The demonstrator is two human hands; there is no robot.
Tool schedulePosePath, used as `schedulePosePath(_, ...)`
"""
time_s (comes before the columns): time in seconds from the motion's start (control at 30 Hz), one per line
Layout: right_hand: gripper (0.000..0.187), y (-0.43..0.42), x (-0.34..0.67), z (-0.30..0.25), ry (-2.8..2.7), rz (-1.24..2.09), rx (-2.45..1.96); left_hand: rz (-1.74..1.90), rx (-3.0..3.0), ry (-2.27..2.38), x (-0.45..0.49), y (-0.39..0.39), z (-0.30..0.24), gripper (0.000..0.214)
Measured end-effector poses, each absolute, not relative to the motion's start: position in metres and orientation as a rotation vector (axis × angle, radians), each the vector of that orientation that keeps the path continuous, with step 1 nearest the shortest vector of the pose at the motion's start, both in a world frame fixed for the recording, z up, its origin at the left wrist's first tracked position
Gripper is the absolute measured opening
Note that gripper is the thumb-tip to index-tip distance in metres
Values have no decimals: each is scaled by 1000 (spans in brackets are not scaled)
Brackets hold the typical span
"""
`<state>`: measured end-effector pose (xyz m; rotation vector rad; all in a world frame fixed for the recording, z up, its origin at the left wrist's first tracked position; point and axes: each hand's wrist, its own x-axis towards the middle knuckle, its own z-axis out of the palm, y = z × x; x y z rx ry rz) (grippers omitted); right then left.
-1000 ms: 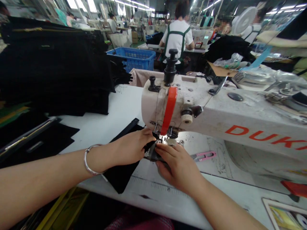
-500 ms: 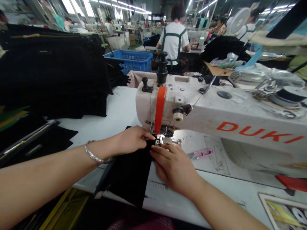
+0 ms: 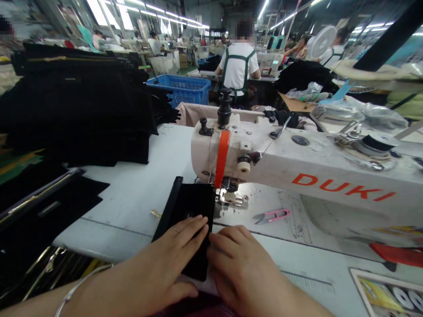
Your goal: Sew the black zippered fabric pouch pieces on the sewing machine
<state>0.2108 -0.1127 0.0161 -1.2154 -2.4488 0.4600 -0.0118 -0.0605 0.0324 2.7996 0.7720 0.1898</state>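
A black fabric piece (image 3: 193, 198) lies on the sewing table, its right edge running up beside the presser foot (image 3: 228, 196) of the sewing machine (image 3: 261, 145). My left hand (image 3: 175, 251) rests on the cloth with its fingers stretched out and the thumb apart. Against the lower right edge is my right hand (image 3: 241, 264), its bent fingers closed on the fabric; the thumb is partly hidden. A darker strip with a stiff end runs along the left side of the piece. Pink thread snips (image 3: 272, 215) lie right of the presser foot.
Black fabric pieces (image 3: 82, 110) are stacked high at the left, with zippered pieces (image 3: 49, 207) in front. A small gold zipper pull (image 3: 155, 214) lies on the table. Behind the machine stand a blue crate (image 3: 185, 88) and a seated co-worker (image 3: 238, 66).
Both hands have come back from the presser foot towards me. My left hand has gone from bent fingers near the needle to lying flat on the fabric. More of the piece shows.
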Motion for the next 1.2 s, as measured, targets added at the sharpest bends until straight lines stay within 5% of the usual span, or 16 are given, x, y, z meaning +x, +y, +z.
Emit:
schedulePosePath(0.13, 8, -149, 195, -1, -2302, 317, -1098, 291, 2950, 591, -30, -96, 19, 44)
schedulePosePath(0.23, 17, -165, 187, -12, -2166, 223, -1091, 442, 2821, 578, -33, -102, 11, 32)
schedulePosePath(1.2, 25, -155, 190, -10, -2209, 155, -1115, 473, 2698, 480, -29, -73, 5, 24)
